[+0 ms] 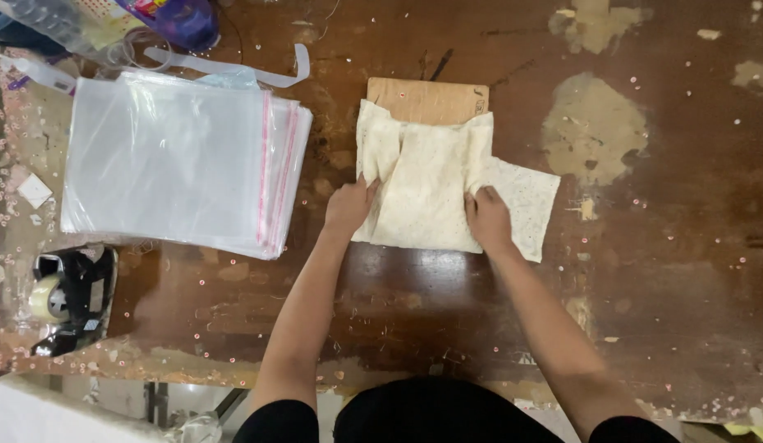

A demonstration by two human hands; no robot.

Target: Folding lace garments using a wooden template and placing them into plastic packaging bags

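Observation:
A cream, speckled cloth (426, 184) lies folded over a brown cardboard sheet (426, 98) in the middle of the worn wooden table (644, 271). My left hand (348, 205) grips the cloth's left flap near its lower edge. At the cloth's right fold, my right hand (488, 217) pinches the fabric, with a single layer (525, 197) spreading out to the right of it. Both side flaps are folded in toward the middle.
A stack of clear plastic bags with red sealing strips (180, 160) lies at the left. A black tape dispenser (69, 295) sits at the near left edge. Plastic bottles (110, 25) stand at the far left corner. Small sequins dot the table.

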